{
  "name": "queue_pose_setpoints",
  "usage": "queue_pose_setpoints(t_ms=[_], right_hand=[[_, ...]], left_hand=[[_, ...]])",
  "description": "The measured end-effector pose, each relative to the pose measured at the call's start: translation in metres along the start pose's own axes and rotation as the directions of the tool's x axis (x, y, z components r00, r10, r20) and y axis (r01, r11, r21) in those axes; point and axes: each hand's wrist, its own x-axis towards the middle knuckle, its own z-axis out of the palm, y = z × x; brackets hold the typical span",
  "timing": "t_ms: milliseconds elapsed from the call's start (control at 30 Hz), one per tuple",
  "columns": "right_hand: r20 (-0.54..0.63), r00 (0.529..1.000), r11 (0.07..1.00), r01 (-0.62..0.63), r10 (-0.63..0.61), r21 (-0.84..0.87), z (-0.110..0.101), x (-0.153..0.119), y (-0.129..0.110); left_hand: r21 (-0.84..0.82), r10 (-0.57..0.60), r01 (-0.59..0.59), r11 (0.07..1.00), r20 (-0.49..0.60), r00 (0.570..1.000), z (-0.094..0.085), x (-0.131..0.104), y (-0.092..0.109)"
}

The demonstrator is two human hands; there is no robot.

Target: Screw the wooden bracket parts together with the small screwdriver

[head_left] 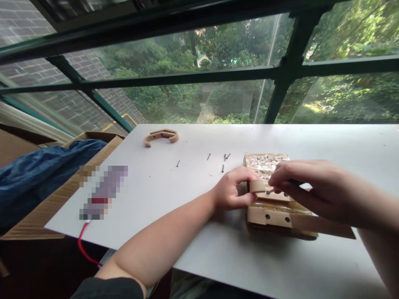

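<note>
My left hand (235, 189) grips the curved end of a light wooden hook piece (257, 186) between thumb and fingers. This piece lies over a block wrapped in shiny clear tape (266, 160). My right hand (304, 187) is closed around a thin tool with a dark handle; its slim tip (269, 191) meets a hole in the held piece. Most of the tool is hidden by my fingers. Nearer to me, a second wooden piece (277, 216) with two dark holes rests against the block, its pointed end reaching right.
Several loose screws (222, 168) lie left of the block on the white table (193, 228). A curved wooden piece (162, 135) sits at the back left. A blurred-out device (106, 193) with a red cable (82, 245) is near the left edge, beside a cardboard box (40, 220).
</note>
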Motion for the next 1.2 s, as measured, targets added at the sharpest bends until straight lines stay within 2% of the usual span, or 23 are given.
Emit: queue_pose_setpoints(t_ms=[167,300,433,700,867,967,1100,1200], right_hand=[[0.066,0.994,0.996,-0.085,0.084,-0.002,-0.006,-0.003,-0.011],[0.042,0.988,0.989,-0.149,0.15,-0.02,-0.007,-0.004,-0.011],[0.014,0.987,0.987,-0.159,0.159,-0.011,-0.008,-0.004,-0.006],[0.069,0.995,0.995,-0.072,0.076,-0.063,-0.014,-0.004,-0.002],[-0.042,0.994,0.981,-0.106,0.1,-0.162,-0.012,-0.001,-0.001],[-0.09,0.991,0.98,-0.109,0.095,-0.165,-0.007,0.001,0.0],[-0.165,0.986,0.998,0.008,-0.02,-0.07,0.006,0.006,0.003],[-0.139,0.986,0.996,0.092,-0.092,-0.012,0.011,0.009,0.003]], left_hand=[[0.017,-0.025,0.025,1.0,0.024,0.999,-0.002,-0.001,0.0],[0.02,-0.037,0.036,0.999,0.033,0.999,-0.003,-0.001,0.0],[0.011,-0.035,0.035,0.999,0.027,0.999,-0.003,-0.002,-0.001],[0.02,-0.055,0.054,0.998,0.021,0.998,-0.003,-0.002,0.0],[0.015,-0.051,0.051,0.999,0.028,0.998,-0.003,-0.002,0.0],[0.013,-0.044,0.044,0.999,0.027,0.999,-0.003,-0.001,0.0],[0.031,-0.034,0.034,0.999,0.018,0.999,-0.003,-0.001,0.002],[0.041,-0.041,0.04,0.998,0.019,0.999,-0.003,0.0,0.003]])
